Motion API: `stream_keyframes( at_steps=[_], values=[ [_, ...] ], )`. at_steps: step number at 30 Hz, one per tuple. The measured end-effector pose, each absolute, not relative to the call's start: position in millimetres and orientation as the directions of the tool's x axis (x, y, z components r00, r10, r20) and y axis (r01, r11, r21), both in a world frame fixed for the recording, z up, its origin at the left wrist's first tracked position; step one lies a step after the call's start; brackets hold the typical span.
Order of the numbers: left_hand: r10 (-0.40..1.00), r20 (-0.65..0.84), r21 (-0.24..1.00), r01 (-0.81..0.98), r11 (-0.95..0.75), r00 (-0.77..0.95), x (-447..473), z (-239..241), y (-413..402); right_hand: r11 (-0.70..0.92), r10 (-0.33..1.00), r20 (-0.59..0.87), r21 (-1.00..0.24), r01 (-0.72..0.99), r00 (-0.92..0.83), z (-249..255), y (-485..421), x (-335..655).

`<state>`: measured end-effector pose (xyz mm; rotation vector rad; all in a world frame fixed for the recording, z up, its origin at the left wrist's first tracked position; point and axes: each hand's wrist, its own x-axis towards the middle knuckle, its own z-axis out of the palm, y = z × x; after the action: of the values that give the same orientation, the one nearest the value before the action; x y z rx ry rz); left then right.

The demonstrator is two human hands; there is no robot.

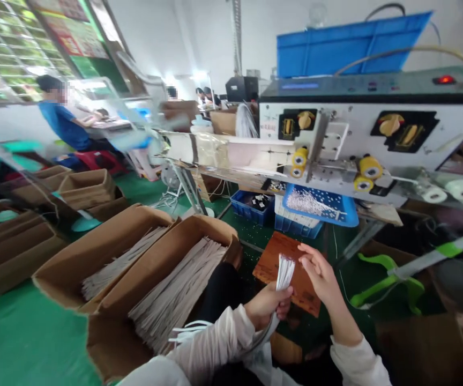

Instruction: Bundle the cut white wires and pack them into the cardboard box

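My left hand (267, 305) is closed around a bundle of thin white strips (284, 272) that stands upright out of the fist. My right hand (320, 276) is just to the right of the bundle's top, fingers bent loosely toward the strips, holding nothing that I can see. Both hands hover over a small brown wooden board (274, 257). White sleeves cover both forearms. More white strips (187, 329) stick out over my lap at the left.
Two open cardboard boxes (199, 230) of grey-white strips stand at my left. Ahead a white machine (372, 134) with yellow rollers sits over blue trays (320, 206). More boxes line the green floor at far left. People work at tables in the background.
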<state>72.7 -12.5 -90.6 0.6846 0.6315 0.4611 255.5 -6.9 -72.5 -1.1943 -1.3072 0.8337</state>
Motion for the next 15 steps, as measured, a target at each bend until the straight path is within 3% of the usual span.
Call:
stream_keyframes(
  at_steps=[6,10,15],
  values=[
    [0.710,-0.298,0.645,-0.414,0.642,0.638,42.4,-80.5,-7.8,0.189,0.978,0.167,-0.964,-0.185,0.125,-3.7,67.2,203.4],
    [0.771,-0.291,0.556,-0.556,0.618,0.566,24.3,-78.2,-8.7,0.152,0.964,0.014,-0.848,-0.507,0.265,28.9,123.3,170.2],
    [0.804,-0.303,0.505,-0.629,0.591,0.512,8.6,-85.6,-4.0,0.179,0.916,-0.113,-0.744,-0.643,0.385,51.6,164.5,147.4]
  ],
)
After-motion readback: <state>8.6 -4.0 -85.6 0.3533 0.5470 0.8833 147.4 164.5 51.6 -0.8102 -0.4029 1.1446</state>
